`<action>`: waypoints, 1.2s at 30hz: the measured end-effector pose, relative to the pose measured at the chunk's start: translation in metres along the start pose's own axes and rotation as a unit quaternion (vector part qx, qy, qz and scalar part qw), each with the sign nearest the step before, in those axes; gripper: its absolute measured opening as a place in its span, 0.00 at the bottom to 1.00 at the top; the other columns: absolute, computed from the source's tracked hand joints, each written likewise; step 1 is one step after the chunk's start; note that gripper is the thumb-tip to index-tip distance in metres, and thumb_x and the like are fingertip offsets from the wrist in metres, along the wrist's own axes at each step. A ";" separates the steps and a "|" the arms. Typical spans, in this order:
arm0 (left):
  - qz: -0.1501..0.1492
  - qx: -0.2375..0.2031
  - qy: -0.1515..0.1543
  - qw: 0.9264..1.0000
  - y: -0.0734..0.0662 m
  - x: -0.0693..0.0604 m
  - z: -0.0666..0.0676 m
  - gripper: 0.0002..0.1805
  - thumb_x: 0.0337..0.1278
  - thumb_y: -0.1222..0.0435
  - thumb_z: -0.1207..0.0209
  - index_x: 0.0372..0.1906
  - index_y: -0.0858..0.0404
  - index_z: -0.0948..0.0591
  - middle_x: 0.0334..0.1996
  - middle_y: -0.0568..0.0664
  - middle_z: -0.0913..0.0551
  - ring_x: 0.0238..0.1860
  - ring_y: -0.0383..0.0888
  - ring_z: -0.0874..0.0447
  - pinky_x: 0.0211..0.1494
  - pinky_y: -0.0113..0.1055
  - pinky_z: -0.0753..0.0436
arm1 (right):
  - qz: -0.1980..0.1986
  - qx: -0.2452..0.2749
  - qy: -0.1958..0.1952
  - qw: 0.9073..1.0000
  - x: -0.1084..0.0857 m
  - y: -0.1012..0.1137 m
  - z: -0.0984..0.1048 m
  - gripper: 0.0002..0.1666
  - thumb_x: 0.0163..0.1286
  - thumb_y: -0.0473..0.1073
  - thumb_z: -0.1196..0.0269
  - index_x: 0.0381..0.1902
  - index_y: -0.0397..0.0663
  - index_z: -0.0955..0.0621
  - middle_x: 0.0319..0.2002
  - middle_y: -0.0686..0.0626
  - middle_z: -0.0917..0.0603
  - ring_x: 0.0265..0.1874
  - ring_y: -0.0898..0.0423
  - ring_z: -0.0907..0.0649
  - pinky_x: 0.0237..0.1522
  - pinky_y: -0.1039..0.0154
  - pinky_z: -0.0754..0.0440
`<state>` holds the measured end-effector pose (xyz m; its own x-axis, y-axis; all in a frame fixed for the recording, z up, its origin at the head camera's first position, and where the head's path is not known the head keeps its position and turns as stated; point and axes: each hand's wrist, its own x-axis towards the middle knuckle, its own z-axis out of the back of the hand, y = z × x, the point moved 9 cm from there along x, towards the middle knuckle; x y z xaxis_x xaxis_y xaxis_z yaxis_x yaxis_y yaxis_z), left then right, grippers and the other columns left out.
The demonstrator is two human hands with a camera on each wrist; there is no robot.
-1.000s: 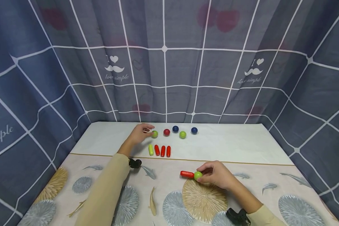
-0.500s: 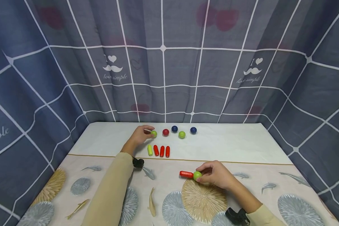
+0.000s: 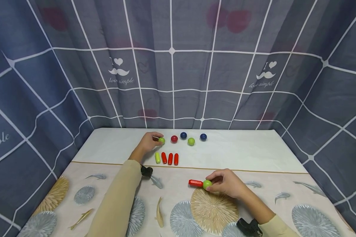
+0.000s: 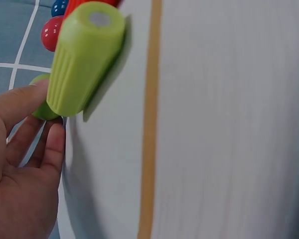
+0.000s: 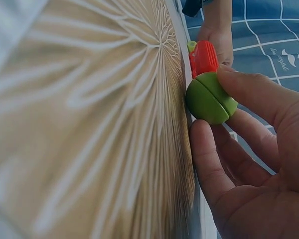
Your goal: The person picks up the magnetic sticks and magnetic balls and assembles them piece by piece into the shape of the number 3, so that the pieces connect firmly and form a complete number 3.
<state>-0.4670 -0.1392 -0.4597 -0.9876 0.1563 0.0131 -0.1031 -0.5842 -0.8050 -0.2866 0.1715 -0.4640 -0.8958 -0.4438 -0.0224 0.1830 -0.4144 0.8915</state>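
Note:
My left hand (image 3: pixel 149 142) reaches to the far side of the table and pinches a green ball (image 3: pixel 162 141) between thumb and fingers. That ball (image 4: pixel 43 107) shows partly behind a yellow-green rod (image 4: pixel 84 57) in the left wrist view. My right hand (image 3: pixel 226 184) holds another green ball (image 5: pixel 211 98) by thumb and fingertips, low over the tablecloth. Joined to this ball is a red rod (image 3: pixel 195 183) pointing left. Close in front of my left hand lie the yellow-green rod and several red rods (image 3: pixel 170 158) in a row.
Right of my left hand sit a red ball (image 3: pixel 174 139), two dark blue balls (image 3: pixel 183 135) and a green ball (image 3: pixel 191 141). They stand on the white strip (image 3: pixel 240 148) at the table's back. A checked curtain (image 3: pixel 190 72) encloses the back and sides.
The left forearm has shifted slightly right, and the left fingers have drawn in around the green ball. The right hand, with its ball and red rod, has stayed in place.

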 end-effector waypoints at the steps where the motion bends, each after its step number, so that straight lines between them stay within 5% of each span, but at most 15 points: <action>1: 0.001 -0.001 -0.001 1.000 0.000 -0.001 0.000 0.19 0.61 0.71 0.32 0.58 0.64 0.16 0.57 0.57 0.15 0.58 0.56 0.18 0.66 0.49 0.20 | 0.000 0.001 0.000 1.000 0.000 0.000 0.000 0.20 0.57 0.40 0.22 0.47 0.39 0.12 0.41 0.43 0.11 0.34 0.60 0.15 0.38 0.69 0.16; 13: -0.003 0.003 0.001 1.000 -0.006 -0.007 0.000 0.19 0.61 0.69 0.31 0.58 0.63 0.15 0.55 0.56 0.14 0.58 0.55 0.17 0.66 0.48 0.20 | -0.002 0.008 0.000 1.000 0.000 -0.002 0.000 0.20 0.57 0.40 0.22 0.47 0.39 0.12 0.41 0.43 0.11 0.34 0.59 0.15 0.36 0.69 0.16; 23: -0.031 0.015 0.026 0.999 -0.028 -0.021 -0.004 0.19 0.61 0.64 0.30 0.56 0.59 0.15 0.52 0.53 0.13 0.54 0.52 0.16 0.63 0.46 0.18 | 0.001 -0.010 -0.002 1.000 0.001 -0.003 0.000 0.20 0.57 0.41 0.21 0.46 0.40 0.12 0.39 0.45 0.11 0.33 0.61 0.16 0.36 0.68 0.16; 36: -0.112 -0.008 0.067 0.991 -0.066 -0.058 -0.025 0.21 0.60 0.67 0.30 0.58 0.64 0.16 0.49 0.52 0.13 0.50 0.47 0.15 0.59 0.41 0.15 | 0.010 -0.005 -0.006 1.000 -0.001 0.003 0.001 0.20 0.57 0.40 0.22 0.46 0.40 0.12 0.41 0.43 0.11 0.33 0.60 0.16 0.35 0.69 0.16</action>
<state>-0.3997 -0.0894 -0.4223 -0.9157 0.3854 0.1141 -0.3146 -0.5104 -0.8003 -0.2858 0.1710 -0.4608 -0.8966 -0.4428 0.0006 0.2050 -0.4139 0.8869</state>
